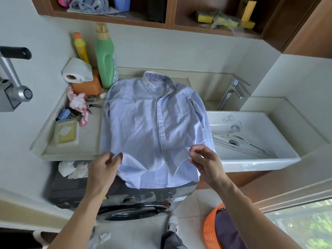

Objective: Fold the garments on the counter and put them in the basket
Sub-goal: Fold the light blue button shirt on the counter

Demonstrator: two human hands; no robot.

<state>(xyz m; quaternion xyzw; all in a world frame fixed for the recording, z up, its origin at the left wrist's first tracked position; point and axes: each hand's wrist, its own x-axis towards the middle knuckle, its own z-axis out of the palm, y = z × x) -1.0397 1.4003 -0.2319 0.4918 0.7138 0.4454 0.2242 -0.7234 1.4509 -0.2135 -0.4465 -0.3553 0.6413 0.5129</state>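
- Shirt: pale blue long-sleeved dress shirt, woven cloth, finely creased. It lies front up and buttoned on the bench, with its hem hanging over the dark washing machine below.
- Collar: at the shirt's far end, white outside with a dark floral lining. Judged the stiffest part, along with the button placket.
- Handling, as a judgement: light, limp and thin. It will sag and crease wherever it is unsupported and should slide easily on the smooth bench. It is not fragile, though the buttons may snag. Best taken at hem corners, shoulder seams or side seams, with the sleeves tucked in first.
- Left hand: at the shirt's near left hem corner, fingers curled and pinching the cloth edge.
- Right hand: at the shirt's near right side, fingers curled. It appears to pinch a fold of the cloth, though the contact is not fully clear.
- Basket: orange perforated plastic with a rounded rim, on the floor below and right of the shirt. It holds a dark garment.
- Sink: white, glossy and rectangular, just right of the shirt.
- Green bottle: tall plastic, just left of the shirt's collar, with a paper roll further left.
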